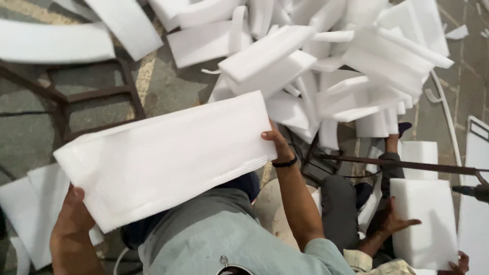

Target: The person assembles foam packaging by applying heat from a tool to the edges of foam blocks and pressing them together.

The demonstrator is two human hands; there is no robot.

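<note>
We hold a long white foam slab (168, 158) tilted over our lap | left hand (74, 214) grips its lower corner, fingers hidden | right hand (277, 142) clasps far end | foam pile (326, 66) beyond, perhaps offcuts

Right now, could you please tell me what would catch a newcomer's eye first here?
A big white foam slab fills the middle, held between the left hand and the right hand. Behind it, at the top, lies a heap of white foam pieces. At lower right, another person's hand rests on a smaller foam block.
</note>
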